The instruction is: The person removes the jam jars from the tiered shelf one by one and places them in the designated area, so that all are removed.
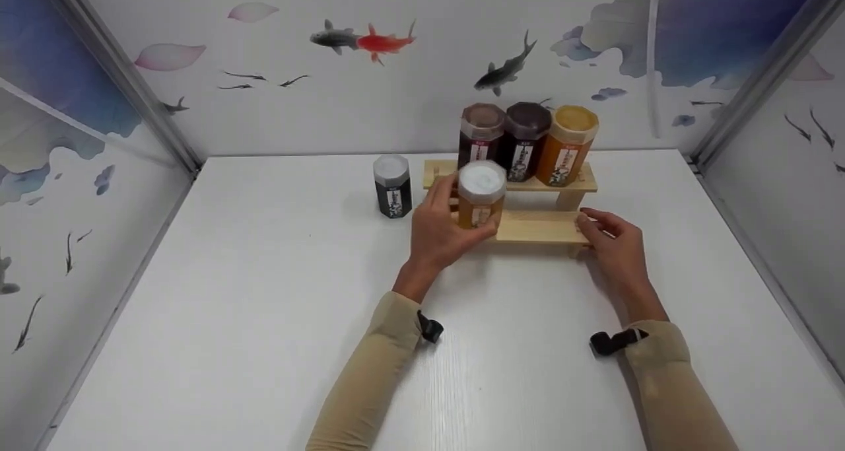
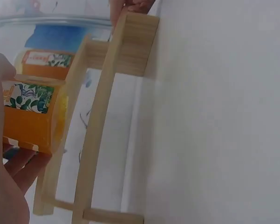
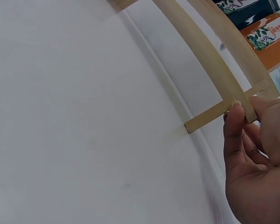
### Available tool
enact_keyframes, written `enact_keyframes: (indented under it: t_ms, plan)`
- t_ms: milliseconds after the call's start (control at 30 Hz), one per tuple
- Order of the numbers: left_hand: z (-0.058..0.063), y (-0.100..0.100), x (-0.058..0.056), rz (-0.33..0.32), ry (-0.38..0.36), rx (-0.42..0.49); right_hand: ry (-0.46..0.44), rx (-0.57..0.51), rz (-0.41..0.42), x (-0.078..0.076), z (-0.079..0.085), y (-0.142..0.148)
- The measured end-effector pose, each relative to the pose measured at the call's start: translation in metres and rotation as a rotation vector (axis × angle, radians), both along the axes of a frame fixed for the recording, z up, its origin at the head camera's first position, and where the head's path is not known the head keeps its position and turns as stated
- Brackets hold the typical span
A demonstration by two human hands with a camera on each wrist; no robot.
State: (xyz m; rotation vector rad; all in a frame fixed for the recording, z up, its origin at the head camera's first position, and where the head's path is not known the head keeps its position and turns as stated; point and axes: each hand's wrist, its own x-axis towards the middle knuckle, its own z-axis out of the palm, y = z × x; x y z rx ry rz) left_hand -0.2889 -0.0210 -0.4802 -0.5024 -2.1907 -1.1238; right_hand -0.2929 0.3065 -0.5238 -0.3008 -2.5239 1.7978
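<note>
An amber honey jar [image 1: 480,210] with a whitish lid is gripped by my left hand [image 1: 441,230], thumb on one side and fingers on the other. In the left wrist view the jar [image 2: 30,116] shows its leafy label and sits beside the lower shelf's edge. My right hand [image 1: 617,243] pinches the right end of the lower board of a two-tier wooden rack [image 1: 541,226]. The right wrist view has thumb and fingers at the end of that board [image 3: 237,100]. On the upper tier stand a brown-lidded jar [image 1: 482,124], a dark jar [image 1: 527,124] and a yellow-lidded honey jar [image 1: 569,144].
A dark jar with a grey lid [image 1: 393,187] stands on the white table [image 1: 264,306], left of the rack. Panels with painted fish [image 1: 386,43] enclose the back and both sides of the table.
</note>
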Motion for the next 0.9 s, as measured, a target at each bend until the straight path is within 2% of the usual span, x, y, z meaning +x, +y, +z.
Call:
enact_keyframes:
  t_ms: [133,300,533,767,900]
  plan:
    - [0.004,-0.026,-0.005,0.033,0.035,0.055,-0.016,-0.017,-0.001,-0.001,-0.001,0.001]
    - [0.009,-0.056,-0.009,0.096,0.043,0.117,-0.037,-0.018,0.006,-0.001,-0.002,0.001]
    - [0.015,-0.096,-0.014,0.188,0.071,0.157,-0.037,-0.025,0.005,0.000,0.000,0.000]
    - [0.016,-0.132,-0.016,0.256,0.011,0.272,-0.019,-0.020,0.003,-0.001,0.000,0.000]
    - [0.012,-0.146,-0.018,0.296,-0.022,0.336,0.007,-0.008,0.010,0.000,0.001,0.001]
